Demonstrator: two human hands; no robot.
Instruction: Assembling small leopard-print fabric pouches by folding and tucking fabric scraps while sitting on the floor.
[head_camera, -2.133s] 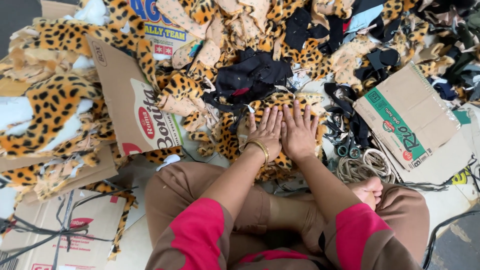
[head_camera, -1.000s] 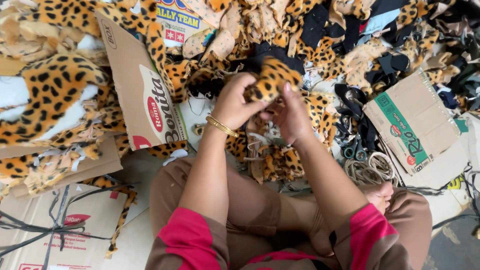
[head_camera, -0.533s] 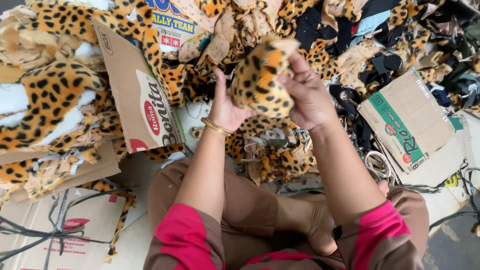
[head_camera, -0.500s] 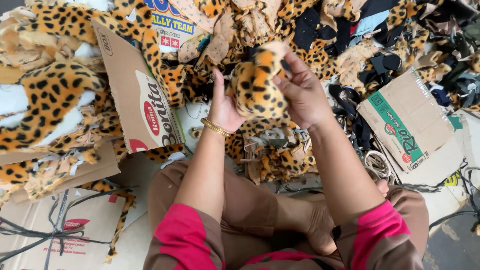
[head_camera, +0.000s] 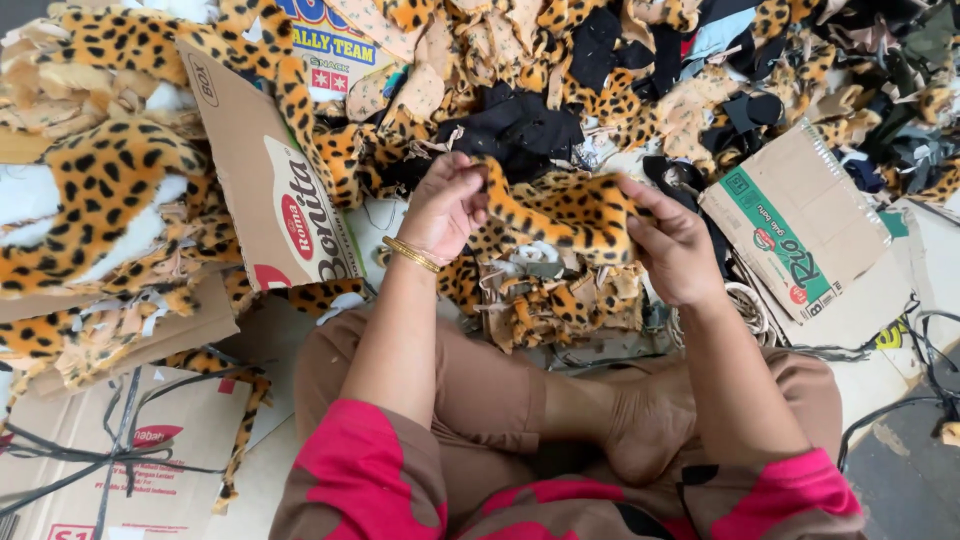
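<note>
The floor (head_camera: 290, 470) around the seated person was buried under a wide heap of leopard-print scraps (head_camera: 110, 190), mixed at the top with black fabric pieces (head_camera: 520, 125), and that heap set the terms for the step: anything let go would sink straight back into it. Flattened cardboard boxes lay on either side, a big brown one (head_camera: 270, 200) tilted up at the left and a green-printed one (head_camera: 800, 220) at the right, with a smaller mound of spotted trimmings (head_camera: 550, 300) just in front of the crossed legs. Above that mound the leopard-print piece (head_camera: 565, 210) was held stretched between both hands, clear of the pile. The left hand (head_camera: 445, 205), gold bangle (head_camera: 412, 255) at the wrist, was closed with its fingertips pinching one end of the piece; the right hand (head_camera: 675, 245) was closed on the other end, thumb on top. To my eye the work was sorting or straightening that one piece, and doing it well meant keeping both pinches near the very edges, holding even tension so the fabric lay flat and readable, and keeping it lifted above the trimmings so no stray strip snagged on it. A slack grip on either side would likely have let the plush fold over on itself.
</note>
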